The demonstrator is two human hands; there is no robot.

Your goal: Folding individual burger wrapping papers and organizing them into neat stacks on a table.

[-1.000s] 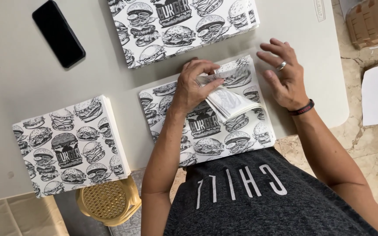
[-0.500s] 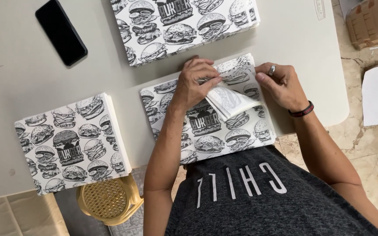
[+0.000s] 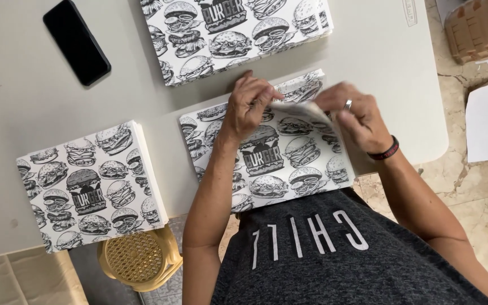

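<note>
Step looks like peeling/folding the top sheet off the burger-print stack, centre of table, near the person; next move prob. needs a clean pinch w/o dragging lower sheets; left hand pinches sheet's far edge, fingers curled; right hand pinches its right corner, wrist bent inward.

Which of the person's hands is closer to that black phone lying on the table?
Left. The left hand rests on the printed sheet, with bare table between it and the black phone; the right hand is farther off, beyond the left hand.
</note>
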